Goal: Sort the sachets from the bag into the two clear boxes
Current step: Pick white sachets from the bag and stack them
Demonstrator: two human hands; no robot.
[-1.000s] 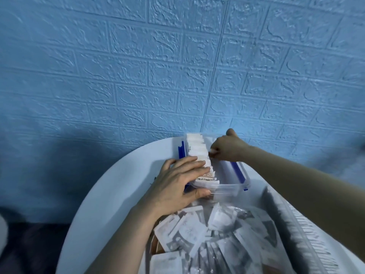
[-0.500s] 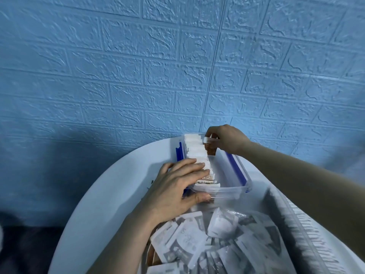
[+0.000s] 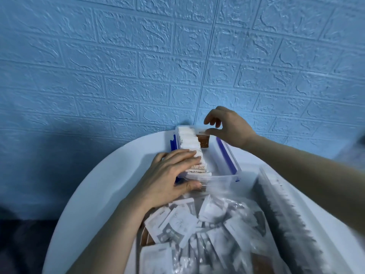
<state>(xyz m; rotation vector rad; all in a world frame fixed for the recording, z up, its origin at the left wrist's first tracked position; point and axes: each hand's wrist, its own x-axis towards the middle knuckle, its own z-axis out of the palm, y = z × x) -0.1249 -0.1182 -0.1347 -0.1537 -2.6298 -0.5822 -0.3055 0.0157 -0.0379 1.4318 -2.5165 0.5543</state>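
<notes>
A clear box (image 3: 227, 176) with blue side clips stands at the far side of the round white table (image 3: 94, 186). A row of white sachets (image 3: 189, 144) stands on edge along its left side. My left hand (image 3: 169, 178) lies over the near end of that row, fingers straight on top, thumb against the box's front wall. My right hand (image 3: 230, 128) pinches the top edge of a brown sachet (image 3: 203, 140) standing at the far end of the box. A clear plastic bag (image 3: 207, 230) full of white and brown sachets lies in front.
A blue brick-pattern wall (image 3: 177, 56) rises right behind the table. A second clear container's ridged edge (image 3: 280, 210) runs along the right of the bag. The floor at the left is dark.
My right hand rose from the sachet row and shifted back to the box's far end, where it now holds a brown sachet upright. My left hand stayed on the row.
</notes>
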